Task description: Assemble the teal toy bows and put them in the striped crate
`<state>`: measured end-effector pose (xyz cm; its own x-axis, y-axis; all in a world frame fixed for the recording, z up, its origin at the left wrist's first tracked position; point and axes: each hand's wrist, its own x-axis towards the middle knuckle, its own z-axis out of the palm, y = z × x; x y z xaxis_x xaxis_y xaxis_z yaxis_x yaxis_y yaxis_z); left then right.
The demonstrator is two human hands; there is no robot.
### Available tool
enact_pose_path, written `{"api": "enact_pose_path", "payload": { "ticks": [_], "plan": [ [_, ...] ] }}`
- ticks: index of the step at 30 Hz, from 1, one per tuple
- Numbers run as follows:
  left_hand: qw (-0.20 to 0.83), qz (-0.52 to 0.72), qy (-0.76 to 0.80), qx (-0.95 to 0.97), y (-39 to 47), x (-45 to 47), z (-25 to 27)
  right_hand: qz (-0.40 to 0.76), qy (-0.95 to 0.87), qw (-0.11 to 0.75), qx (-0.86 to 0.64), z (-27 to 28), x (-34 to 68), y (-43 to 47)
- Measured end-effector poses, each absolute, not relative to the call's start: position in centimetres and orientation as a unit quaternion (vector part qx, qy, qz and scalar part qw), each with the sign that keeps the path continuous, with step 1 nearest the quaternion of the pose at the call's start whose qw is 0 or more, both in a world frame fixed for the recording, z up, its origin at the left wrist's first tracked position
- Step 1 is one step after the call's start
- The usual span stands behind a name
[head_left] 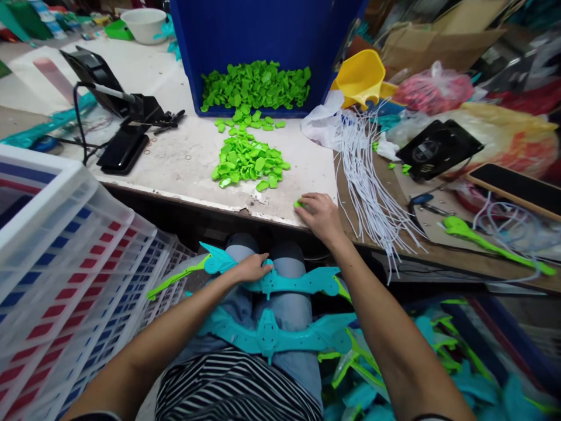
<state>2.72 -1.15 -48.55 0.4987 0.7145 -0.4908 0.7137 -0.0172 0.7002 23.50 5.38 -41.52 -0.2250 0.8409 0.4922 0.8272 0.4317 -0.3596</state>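
Observation:
Across my lap lie two turquoise plastic wing-shaped parts with lime-green arms, one nearer the table (291, 283) and one closer to my body (291, 342). My left hand (250, 268) is closed on the farther wing-shaped part, near its middle. At the table's front edge, my right hand (322, 215) pinches a small green plastic piece (298, 204), mostly covered by the fingers. Just beyond it, a loose pile of similar green pieces (249, 161) lies on the white tabletop (184, 152).
A blue bin (272, 35) tipped toward me spills more green pieces. White strings (363, 169) hang over the table edge. At left stands a white plastic crate (100, 251); at lower right, turquoise and green parts (359, 392) are heaped. A phone (521, 187) lies at right.

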Motion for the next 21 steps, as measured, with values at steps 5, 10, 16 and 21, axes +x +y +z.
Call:
{"api": "enact_pose_path", "payload": {
  "ticks": [5,10,16,21],
  "plan": [
    [0.653,0.039,0.491,0.575,0.5,1.6,-49.9,0.108,-0.843,0.321,-0.417,-43.3,20.7,-1.9],
    [0.759,0.052,0.465,0.453,0.8,1.2,-50.5,0.115,-0.879,0.271,-0.376,-48.4,18.9,-7.9],
    [0.748,0.057,0.436,0.497,0.7,0.9,-50.4,0.11,-0.848,0.3,-0.423,-51.0,18.4,-8.2],
    [0.709,0.046,0.406,0.575,0.5,0.5,-50.4,0.179,-0.777,0.328,-0.507,-51.8,17.5,-9.1]
  ]
}}
